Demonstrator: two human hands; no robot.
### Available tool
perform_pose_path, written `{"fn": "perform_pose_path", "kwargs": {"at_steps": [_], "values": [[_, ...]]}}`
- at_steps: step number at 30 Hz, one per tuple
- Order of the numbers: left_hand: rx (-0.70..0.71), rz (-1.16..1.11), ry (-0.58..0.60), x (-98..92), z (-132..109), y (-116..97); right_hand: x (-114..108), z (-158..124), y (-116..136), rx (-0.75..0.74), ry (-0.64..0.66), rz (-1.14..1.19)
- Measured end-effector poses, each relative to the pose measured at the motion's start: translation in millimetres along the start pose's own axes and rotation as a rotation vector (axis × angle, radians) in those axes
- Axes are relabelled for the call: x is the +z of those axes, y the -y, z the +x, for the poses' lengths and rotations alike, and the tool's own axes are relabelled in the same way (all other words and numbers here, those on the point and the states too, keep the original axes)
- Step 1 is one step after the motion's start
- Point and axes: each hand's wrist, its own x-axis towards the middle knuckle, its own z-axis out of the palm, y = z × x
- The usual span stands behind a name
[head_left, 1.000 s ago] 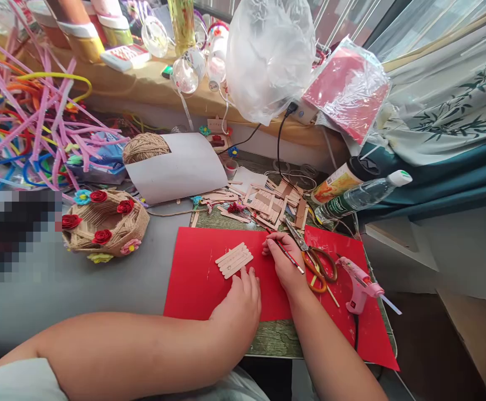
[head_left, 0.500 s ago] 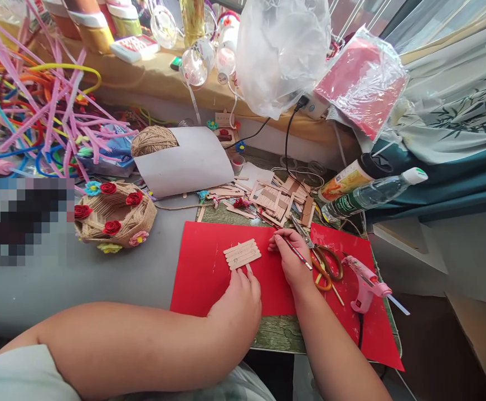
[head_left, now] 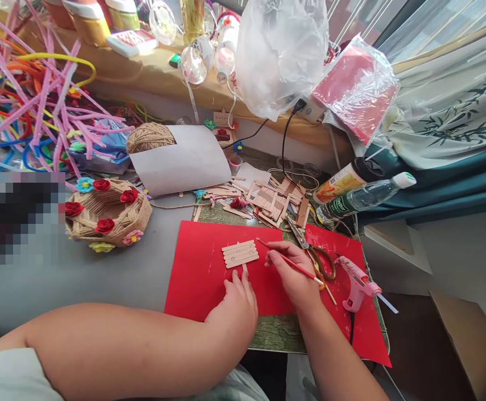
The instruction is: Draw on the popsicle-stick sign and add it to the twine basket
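A small sign made of craft sticks (head_left: pixel 240 254), with pencil-like marks on its face, lies on the red sheet (head_left: pixel 193 278). My left hand (head_left: pixel 237 301) is at its lower edge, fingers closed around the short stick that juts from the bottom; part of that stick is hidden. To the right of the sign, my right hand (head_left: pixel 293 273) grips a slim red pencil (head_left: pixel 297 266). The pencil slants, its tip pointing left just beyond the sign's upper right corner. Scissors with brown handles (head_left: pixel 320 259) rest right beside my right hand.
A pink glue gun (head_left: pixel 356 284) sits on the second red sheet at right. Loose craft sticks (head_left: pixel 270 200) are heaped behind. A water bottle (head_left: pixel 364 196) lies tilted back right. At left are a twine basket with flowers (head_left: pixel 109 214), a twine ball (head_left: pixel 151 137) and pipe cleaners (head_left: pixel 38 106).
The pencil has swung round in my right hand, its tip now toward the sign's upper right corner. My left hand has slipped slightly down from the sign's edge. The view has shifted a little.
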Motion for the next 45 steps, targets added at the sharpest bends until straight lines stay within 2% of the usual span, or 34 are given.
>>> {"fn": "perform_pose_path", "kwargs": {"at_steps": [2,4,7,10,16,20,28,34,45], "values": [[-0.013,0.0,-0.01,0.0,0.0,-0.3,2.7,-9.7,-0.1,0.048,0.129,-0.025],[-0.028,0.0,-0.019,-0.6,0.3,0.0,6.6,-14.2,-8.0,0.086,0.176,0.032],[-0.018,0.007,-0.009,-1.9,1.1,0.9,11.3,-13.3,-25.2,0.09,0.124,0.125],[0.005,0.013,-0.009,-2.6,1.9,1.8,12.2,-11.2,-33.3,0.105,0.11,0.114],[-0.005,0.022,-0.029,0.2,1.8,1.4,17.7,-14.6,-22.5,0.134,0.152,0.068],[-0.013,0.011,-0.032,2.9,0.5,0.6,23.9,-17.0,-24.4,0.124,0.181,0.035],[-0.028,-0.063,-0.097,1.5,-0.3,5.0,23.2,-15.2,-27.0,0.078,0.143,0.02],[-0.032,-0.049,-0.137,8.4,1.4,2.5,22.5,-13.8,-27.7,0.09,0.14,0.04],[-0.057,-0.08,-0.105,3.4,4.7,9.5,23.0,-14.2,-25.7,0.082,0.105,0.018]]}}
